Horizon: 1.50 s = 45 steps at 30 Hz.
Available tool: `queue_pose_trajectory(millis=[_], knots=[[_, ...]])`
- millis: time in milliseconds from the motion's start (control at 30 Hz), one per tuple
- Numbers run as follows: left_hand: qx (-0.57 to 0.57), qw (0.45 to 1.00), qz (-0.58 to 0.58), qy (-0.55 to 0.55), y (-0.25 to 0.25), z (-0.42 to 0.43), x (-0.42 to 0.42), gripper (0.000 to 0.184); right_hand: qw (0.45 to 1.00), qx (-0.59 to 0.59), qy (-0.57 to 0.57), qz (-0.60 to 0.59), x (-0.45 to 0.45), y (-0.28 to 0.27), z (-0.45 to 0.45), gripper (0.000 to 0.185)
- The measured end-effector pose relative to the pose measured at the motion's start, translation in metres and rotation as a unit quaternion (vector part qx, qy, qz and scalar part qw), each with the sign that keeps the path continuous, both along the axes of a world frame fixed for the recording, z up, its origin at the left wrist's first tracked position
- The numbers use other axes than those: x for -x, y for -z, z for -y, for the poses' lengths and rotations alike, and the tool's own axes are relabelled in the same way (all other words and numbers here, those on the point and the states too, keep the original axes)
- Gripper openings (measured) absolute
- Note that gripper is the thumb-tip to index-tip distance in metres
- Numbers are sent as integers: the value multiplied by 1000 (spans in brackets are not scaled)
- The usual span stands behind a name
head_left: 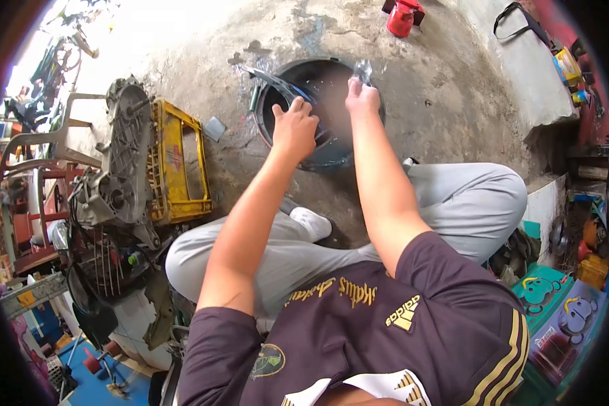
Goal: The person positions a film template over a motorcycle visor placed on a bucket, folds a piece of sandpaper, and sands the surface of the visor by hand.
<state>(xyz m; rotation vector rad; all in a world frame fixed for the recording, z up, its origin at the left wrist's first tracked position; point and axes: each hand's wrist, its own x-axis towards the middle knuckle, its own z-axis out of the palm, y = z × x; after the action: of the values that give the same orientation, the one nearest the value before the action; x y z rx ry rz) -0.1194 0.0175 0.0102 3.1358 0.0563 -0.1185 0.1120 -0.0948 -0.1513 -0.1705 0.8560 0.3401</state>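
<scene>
A round dark basin stands on the floor in front of me, and its inside looks wet and partly blurred. Over its left side runs a dark, bluish rubber-like band, its end sticking out past the rim. My left hand is curled over this band, fingers bent around it; the palm side is hidden. At the basin's right rim my right hand is closed, pinching a small shiny, clear-looking thing that rises above the fingers. What it is exactly I cannot make out.
A yellow crate and a metal engine casing stand to my left. Near them lies a small grey square. A red container sits at the far side. Boxes are at my lower right, beside a wall.
</scene>
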Motion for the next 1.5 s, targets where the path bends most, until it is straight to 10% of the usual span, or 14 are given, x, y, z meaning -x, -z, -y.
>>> queue_pose_trajectory(millis=[367, 467, 500, 600, 867, 1033, 1100, 1433, 1500], knots=[[10, 1000, -3, 2, 3, -1, -1, 52, 880, 391, -143, -227, 78, 1, -13, 33], [26, 1000, 2, 5, 1, -1, 0, 54, 949, 282, -129, -48, 57, -8, -8, 28], [28, 1000, 3, 5, 2, -1, -2, 54, 873, 426, -163, 174, 41, 16, -1, 23], [34, 999, 34, 10, 10, 0, 5, 58, 986, 130, -42, 91, 36, -27, 4, 13], [49, 998, 36, 6, 10, -2, 0, 60, 908, 372, -189, -39, 72, -4, -3, 20], [47, 998, 33, 10, 9, -4, 1, 60, 962, 240, -123, -46, 40, -26, -6, 16], [43, 998, 48, 11, 15, -5, 2, 61, 957, 160, -188, 155, 25, -49, 0, 11], [11, 989, 123, -82, 15, -7, 10, 94, 847, 192, -372, 327, 28, -151, 40, 13], [3, 989, 109, -96, 11, -6, 14, 95, 693, 332, -534, 353, 19, -157, 48, 18]])
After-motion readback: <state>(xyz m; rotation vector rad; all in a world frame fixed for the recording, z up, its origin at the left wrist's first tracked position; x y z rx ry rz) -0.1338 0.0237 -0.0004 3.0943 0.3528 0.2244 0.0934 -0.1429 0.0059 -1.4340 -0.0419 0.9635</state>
